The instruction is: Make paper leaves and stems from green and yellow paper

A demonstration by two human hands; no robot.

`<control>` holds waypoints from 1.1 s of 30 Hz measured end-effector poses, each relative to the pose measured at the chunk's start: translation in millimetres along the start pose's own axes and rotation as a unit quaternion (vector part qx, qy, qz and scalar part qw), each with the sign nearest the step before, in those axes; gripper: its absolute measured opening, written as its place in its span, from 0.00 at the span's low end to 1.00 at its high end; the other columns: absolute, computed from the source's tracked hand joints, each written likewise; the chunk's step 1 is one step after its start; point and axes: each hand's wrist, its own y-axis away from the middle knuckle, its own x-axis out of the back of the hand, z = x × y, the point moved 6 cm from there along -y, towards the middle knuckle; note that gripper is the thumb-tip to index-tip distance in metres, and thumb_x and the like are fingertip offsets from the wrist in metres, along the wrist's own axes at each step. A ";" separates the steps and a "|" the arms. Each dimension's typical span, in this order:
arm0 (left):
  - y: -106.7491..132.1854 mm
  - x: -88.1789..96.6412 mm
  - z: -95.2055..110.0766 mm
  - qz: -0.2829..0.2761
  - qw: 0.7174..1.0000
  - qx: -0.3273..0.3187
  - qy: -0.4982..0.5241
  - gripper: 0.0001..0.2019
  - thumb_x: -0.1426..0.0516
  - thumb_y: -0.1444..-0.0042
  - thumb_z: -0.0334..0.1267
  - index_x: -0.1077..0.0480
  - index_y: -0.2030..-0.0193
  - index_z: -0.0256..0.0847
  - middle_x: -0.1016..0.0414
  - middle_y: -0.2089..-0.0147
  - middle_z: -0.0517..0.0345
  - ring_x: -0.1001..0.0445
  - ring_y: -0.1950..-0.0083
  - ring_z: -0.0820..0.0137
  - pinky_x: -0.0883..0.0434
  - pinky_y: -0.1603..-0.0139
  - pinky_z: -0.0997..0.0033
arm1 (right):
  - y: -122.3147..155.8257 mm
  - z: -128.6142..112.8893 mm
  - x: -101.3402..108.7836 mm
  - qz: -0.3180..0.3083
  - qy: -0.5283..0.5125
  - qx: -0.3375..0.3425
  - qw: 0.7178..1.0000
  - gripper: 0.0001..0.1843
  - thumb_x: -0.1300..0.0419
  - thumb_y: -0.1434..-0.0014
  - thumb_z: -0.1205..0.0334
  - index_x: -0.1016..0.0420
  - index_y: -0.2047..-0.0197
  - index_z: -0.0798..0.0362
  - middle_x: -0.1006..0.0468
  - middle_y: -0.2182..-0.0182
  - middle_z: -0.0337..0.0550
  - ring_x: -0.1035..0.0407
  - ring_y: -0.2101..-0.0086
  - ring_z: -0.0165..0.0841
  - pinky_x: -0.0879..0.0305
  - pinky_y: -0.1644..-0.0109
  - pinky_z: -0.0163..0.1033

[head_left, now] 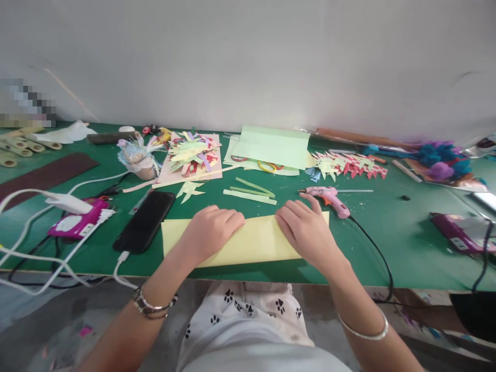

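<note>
A pale yellow sheet of paper (251, 240) lies lengthwise near the table's front edge, its near edge slightly raised and looking folded. My left hand (213, 232) is closed on its left part, fingers bent over the far edge. On the right part, my right hand (304, 230) grips the same paper, the fingers curled together and one finger sticking out; both thumbs are hidden. Just beyond my right hand lies a pink glue gun (329, 199). Thin green paper strips (250, 194) rest beyond the sheet, between the hands.
A black phone (145, 222) on a charging cable and a purple power strip (81, 219) lie left. Behind are a heap of paper strips (196, 155), green paper (273, 147) and a red woven paper piece (360, 164). Another purple power strip (461, 235) sits right.
</note>
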 end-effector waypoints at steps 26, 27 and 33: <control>10.7 -31.5 -7.8 -0.066 0.996 0.043 0.046 0.18 0.57 0.36 0.37 0.39 0.76 0.39 0.33 0.81 0.65 0.35 0.79 0.75 0.46 0.75 0.73 | 5.0 1.0 -39.8 -0.063 -0.110 0.043 0.991 0.17 0.57 0.35 0.63 0.32 0.72 0.54 0.29 0.78 0.39 0.39 0.76 0.29 0.48 0.63 0.35; 10.8 -30.9 -8.8 -0.065 0.996 0.045 0.047 0.18 0.57 0.36 0.38 0.39 0.77 0.39 0.33 0.82 0.66 0.36 0.80 0.75 0.46 0.75 0.73 | 5.3 1.8 -41.3 -0.064 -0.110 0.045 0.991 0.17 0.57 0.35 0.63 0.32 0.71 0.54 0.28 0.78 0.38 0.38 0.76 0.28 0.48 0.63 0.35; 11.9 -28.2 -10.4 -0.048 0.997 0.048 0.039 0.20 0.57 0.36 0.42 0.38 0.77 0.39 0.34 0.83 0.65 0.36 0.81 0.76 0.45 0.75 0.73 | 9.8 7.8 -41.7 -0.027 -0.104 0.054 0.993 0.17 0.56 0.35 0.63 0.32 0.72 0.54 0.27 0.77 0.39 0.38 0.76 0.28 0.47 0.59 0.36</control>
